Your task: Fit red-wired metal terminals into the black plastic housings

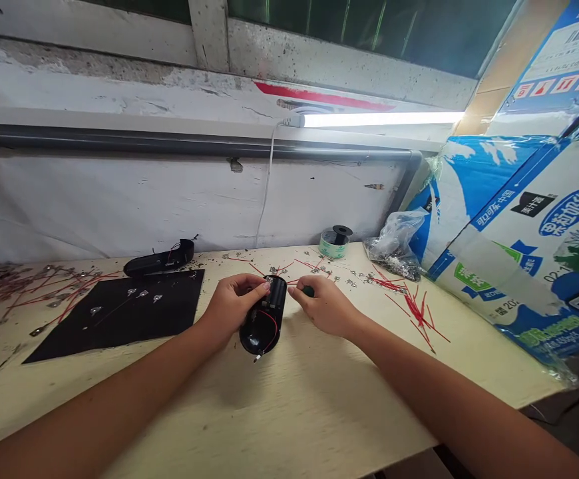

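Observation:
My left hand point(238, 301) grips the upper left side of a black plastic housing point(259, 332), its thumb lying over the top part. The housing is long and rounded at the near end, with a red wire inside and a small pale tip sticking out at the bottom. Close to its right side, my right hand point(323, 306) is closed around a tool with a dark green handle point(308, 291). Its working end is too small to make out. A second black housing point(160, 259) lies at the back left of the table.
On the left, a black mat point(134, 319) carries several small metal pieces beside a heap of red wires point(34, 289). More red wires point(419, 313) lie at right. Behind are a tape roll point(333, 247), a plastic bag of metal bits point(396, 246) and a large carton point(509, 233).

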`<state>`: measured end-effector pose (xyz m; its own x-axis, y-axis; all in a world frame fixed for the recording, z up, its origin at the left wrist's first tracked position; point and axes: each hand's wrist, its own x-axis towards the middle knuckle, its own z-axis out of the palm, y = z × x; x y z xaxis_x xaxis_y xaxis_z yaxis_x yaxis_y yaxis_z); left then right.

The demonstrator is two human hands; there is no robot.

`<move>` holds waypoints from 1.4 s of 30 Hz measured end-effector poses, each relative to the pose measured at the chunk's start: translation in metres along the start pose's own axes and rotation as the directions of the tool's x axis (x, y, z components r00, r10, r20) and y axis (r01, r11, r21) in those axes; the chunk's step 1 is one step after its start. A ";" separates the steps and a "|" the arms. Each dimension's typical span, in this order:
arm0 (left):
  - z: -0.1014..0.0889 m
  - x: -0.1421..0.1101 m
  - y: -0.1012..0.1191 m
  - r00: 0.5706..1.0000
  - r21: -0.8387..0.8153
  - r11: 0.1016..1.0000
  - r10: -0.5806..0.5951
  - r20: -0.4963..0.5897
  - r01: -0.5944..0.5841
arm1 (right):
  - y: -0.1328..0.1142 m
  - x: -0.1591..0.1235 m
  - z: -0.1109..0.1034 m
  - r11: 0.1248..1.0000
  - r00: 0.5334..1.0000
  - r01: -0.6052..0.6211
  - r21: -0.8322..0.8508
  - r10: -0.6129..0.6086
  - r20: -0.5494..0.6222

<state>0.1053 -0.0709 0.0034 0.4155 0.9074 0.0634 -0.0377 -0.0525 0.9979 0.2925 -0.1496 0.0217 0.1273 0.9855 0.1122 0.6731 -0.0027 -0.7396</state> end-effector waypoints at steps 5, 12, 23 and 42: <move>-0.001 0.000 0.000 0.999 -0.015 0.999 0.041 -0.017 -0.041 | -0.001 -0.001 0.002 0.993 0.993 0.042 0.115 -0.054 0.104; -0.001 -0.001 -0.002 0.989 -0.035 0.989 0.145 -0.011 -0.146 | -0.015 -0.008 0.008 0.714 0.883 -0.435 0.549 0.219 0.416; -0.002 -0.006 0.000 0.971 0.060 0.969 0.240 0.015 -0.241 | -0.001 0.003 0.007 0.519 0.948 -0.305 0.798 0.089 0.305; -0.017 -0.001 0.003 0.431 0.549 0.058 0.690 0.581 -0.834 | 0.001 0.001 0.005 0.553 0.937 -0.279 0.785 -0.021 0.348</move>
<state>0.0889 -0.0648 0.0065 0.6813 0.1125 0.7233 0.1507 -0.9885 0.0119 0.2897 -0.1474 0.0173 -0.1484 0.9828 -0.1099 -0.2357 -0.1431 -0.9612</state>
